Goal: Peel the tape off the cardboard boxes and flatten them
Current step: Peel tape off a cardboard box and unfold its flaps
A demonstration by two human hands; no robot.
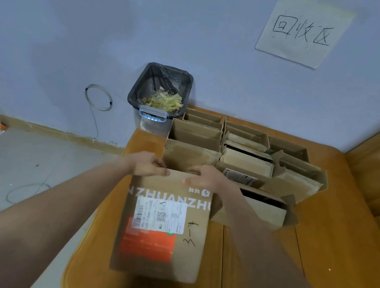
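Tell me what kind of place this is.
Probably a home recycling corner: a handwritten sign reading 回收区 hangs on the wall, opened cardboard boxes crowd a wooden table, beside a lined bin.

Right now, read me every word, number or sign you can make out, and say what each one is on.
"回收区": handwritten on the paper sign taped to the wall.
"ZHUANZHU", cut off at both ends: printed on the cardboard box that both hands hold.
"3-4" or similar, handwritten: same box, uncertain.
White shipping label: barcode and print too small to read.
Orange panel: text blurred.
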